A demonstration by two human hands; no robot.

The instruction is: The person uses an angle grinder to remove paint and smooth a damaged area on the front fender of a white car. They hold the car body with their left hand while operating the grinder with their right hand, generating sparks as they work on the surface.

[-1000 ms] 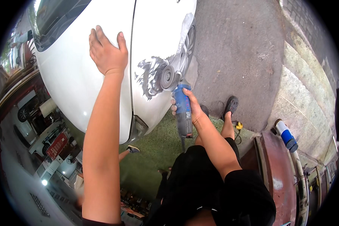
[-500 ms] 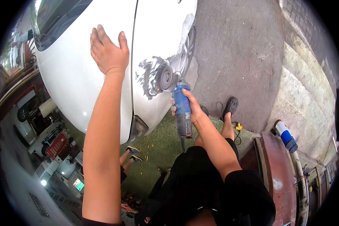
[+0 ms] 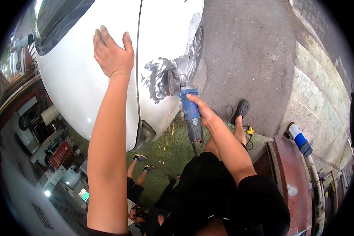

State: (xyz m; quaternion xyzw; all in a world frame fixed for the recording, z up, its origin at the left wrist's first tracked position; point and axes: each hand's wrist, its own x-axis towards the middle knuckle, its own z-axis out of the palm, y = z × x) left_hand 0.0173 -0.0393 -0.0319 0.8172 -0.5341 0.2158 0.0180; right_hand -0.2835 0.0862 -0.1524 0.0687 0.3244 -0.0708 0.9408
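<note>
My left hand (image 3: 115, 57) lies flat on the white car's hood (image 3: 78, 74), fingers stretched out, beside the gap between hood and fender. In my right hand (image 3: 201, 108) is a blue and black angle grinder (image 3: 190, 103), gripped round its body, with its cord hanging from the lower end. The grinder's disc (image 3: 171, 83) meets the right part of a bare, scraped metal patch (image 3: 158, 76) on the white fender (image 3: 155, 37). Orange sparks (image 3: 170, 133) fall below it. My fingers behind the grinder are mostly hidden.
The car's wheel (image 3: 196, 51) is just right of the patch, and a headlight (image 3: 145, 133) below. Another person's shoes (image 3: 141, 157) show on the green floor (image 3: 161, 153). At right are a yellow plug (image 3: 250, 131), a reddish-brown panel (image 3: 291, 173) and a blue-white cylinder (image 3: 299, 139).
The grinder has turned, so its disc shows more edge-on, and its lower end has swung slightly right. Sparks are denser under the fender. My left hand stays in place.
</note>
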